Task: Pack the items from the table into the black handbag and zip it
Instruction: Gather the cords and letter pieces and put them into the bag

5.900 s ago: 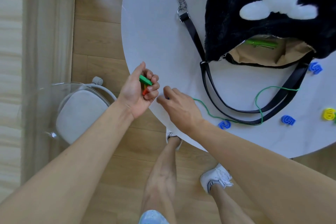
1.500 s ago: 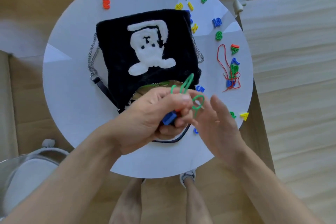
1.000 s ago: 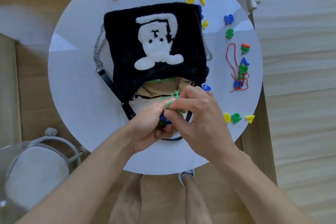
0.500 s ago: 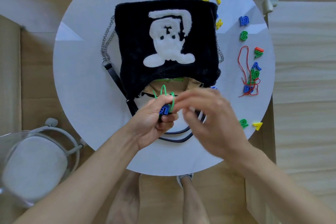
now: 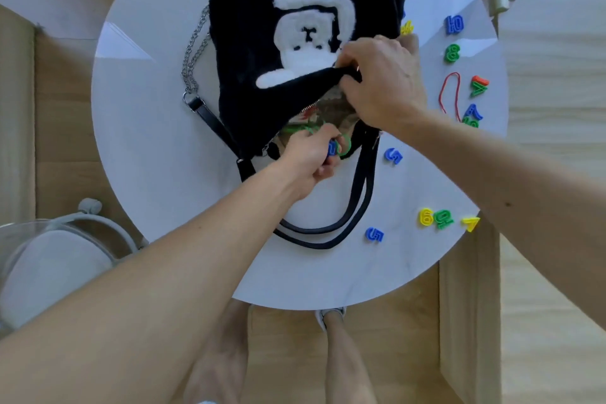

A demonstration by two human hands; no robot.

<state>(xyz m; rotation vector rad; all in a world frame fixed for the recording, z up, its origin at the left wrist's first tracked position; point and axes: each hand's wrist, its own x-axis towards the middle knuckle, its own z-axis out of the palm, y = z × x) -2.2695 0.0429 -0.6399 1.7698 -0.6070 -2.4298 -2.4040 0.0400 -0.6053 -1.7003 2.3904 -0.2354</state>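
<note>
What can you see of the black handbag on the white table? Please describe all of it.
The black handbag looks fluffy, like plush, with a white bear-like figure on its front. It lies flat on the round white table, unzipped, mouth toward the person, showing a tan lining. A silver chain sits at its left; black straps loop below it. The right hand grips and lifts the opening's upper edge; the left hand holds a green cord at the mouth.
</note>
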